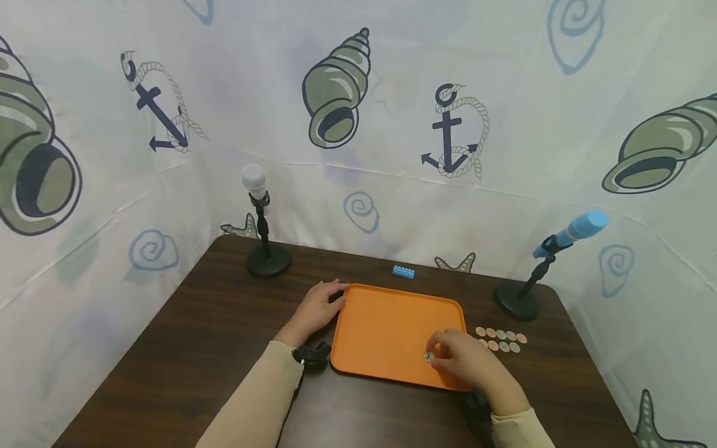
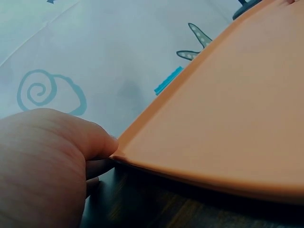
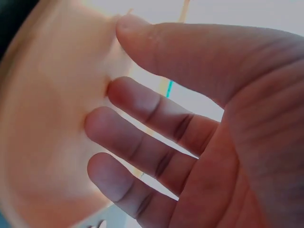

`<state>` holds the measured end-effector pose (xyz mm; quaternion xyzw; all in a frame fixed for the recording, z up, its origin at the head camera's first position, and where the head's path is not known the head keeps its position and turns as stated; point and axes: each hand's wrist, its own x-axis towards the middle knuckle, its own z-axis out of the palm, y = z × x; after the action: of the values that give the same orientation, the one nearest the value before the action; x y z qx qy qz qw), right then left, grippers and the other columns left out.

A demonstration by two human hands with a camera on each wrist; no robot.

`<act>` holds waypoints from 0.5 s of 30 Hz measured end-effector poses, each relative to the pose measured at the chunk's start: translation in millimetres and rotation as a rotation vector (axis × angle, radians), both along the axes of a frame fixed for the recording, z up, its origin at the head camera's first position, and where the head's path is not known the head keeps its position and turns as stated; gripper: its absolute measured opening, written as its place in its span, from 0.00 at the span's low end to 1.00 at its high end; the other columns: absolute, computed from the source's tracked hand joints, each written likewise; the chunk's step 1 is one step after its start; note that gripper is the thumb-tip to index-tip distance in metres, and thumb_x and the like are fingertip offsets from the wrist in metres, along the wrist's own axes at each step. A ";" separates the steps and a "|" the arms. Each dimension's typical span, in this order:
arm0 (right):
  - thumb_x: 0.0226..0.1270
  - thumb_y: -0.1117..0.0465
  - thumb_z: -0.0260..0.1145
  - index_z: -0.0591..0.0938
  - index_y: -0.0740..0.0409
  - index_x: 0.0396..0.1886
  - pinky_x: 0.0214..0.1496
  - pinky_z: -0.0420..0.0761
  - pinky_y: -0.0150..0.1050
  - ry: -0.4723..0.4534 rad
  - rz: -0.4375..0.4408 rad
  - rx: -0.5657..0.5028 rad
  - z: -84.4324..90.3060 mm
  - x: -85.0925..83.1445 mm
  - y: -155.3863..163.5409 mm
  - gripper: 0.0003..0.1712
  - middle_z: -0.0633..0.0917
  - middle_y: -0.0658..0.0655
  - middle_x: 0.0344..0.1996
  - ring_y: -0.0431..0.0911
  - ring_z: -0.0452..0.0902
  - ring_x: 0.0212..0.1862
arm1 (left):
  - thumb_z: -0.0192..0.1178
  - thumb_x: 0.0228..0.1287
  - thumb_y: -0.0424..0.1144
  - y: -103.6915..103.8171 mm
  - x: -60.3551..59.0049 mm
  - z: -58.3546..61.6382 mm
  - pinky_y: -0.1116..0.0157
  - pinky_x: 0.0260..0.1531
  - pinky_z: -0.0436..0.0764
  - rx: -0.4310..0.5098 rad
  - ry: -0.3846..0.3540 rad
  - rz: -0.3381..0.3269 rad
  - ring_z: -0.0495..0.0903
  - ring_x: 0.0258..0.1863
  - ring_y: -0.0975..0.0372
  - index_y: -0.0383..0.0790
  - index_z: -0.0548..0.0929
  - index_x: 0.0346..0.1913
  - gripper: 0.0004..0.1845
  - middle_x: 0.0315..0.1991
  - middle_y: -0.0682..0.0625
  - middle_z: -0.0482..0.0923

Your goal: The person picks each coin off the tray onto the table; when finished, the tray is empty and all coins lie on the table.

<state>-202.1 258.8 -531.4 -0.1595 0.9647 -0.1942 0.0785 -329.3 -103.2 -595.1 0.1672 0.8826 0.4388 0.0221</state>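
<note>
An orange tray (image 1: pixel 392 323) lies on the dark wooden table. My left hand (image 1: pixel 316 309) grips its far left corner; in the left wrist view the thumb (image 2: pixel 102 140) presses on the rim, with fingers partly hidden below. Over the tray's near right part, my right hand (image 1: pixel 462 361) pinches a small silvery coin (image 1: pixel 428 356) between thumb and forefinger, low over the surface. In the right wrist view the other fingers (image 3: pixel 123 137) are spread and bent toward the tray, and the coin is hidden.
Several copper and silver coins (image 1: pixel 501 335) lie in two rows right of the tray. Behind it sits a blue toy brick (image 1: pixel 403 271). A white microphone (image 1: pixel 254 180) on a stand is at back left, a blue microphone (image 1: pixel 582 227) at back right. Printed cloth (image 1: pixel 392 205) hangs behind.
</note>
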 end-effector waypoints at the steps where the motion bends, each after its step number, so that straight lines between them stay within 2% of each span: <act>1: 0.68 0.57 0.81 0.87 0.39 0.41 0.36 0.75 0.35 0.004 0.003 0.003 0.4 0.6 -1.2 0.10 0.79 0.45 0.34 0.39 0.73 0.34 | 0.63 0.83 0.46 0.1 0.6 0.1 0.39 0.88 0.55 0.004 0.000 0.004 0.59 0.87 0.43 0.49 0.82 0.76 0.24 0.80 0.43 0.73; 9: 0.69 0.59 0.80 0.84 0.43 0.34 0.35 0.75 0.33 0.003 0.019 -0.028 -4.5 5.2 -6.9 0.10 0.77 0.46 0.33 0.37 0.71 0.32 | 0.61 0.84 0.45 1.4 1.0 0.1 0.35 0.86 0.55 -0.006 0.005 -0.031 0.58 0.87 0.41 0.47 0.81 0.76 0.24 0.81 0.41 0.72; 15: 0.73 0.61 0.76 0.83 0.44 0.36 0.39 0.77 0.33 -0.011 0.046 -0.079 -7.3 -0.3 -8.2 0.09 0.78 0.44 0.34 0.36 0.72 0.35 | 0.62 0.83 0.45 -0.1 2.6 1.3 0.36 0.87 0.55 0.009 -0.003 0.001 0.59 0.87 0.42 0.47 0.81 0.76 0.24 0.81 0.43 0.73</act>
<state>-202.4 250.6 -538.8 -0.1834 0.9520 -0.2309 0.0820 -326.7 -103.3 -593.8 0.1663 0.8807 0.4429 0.0225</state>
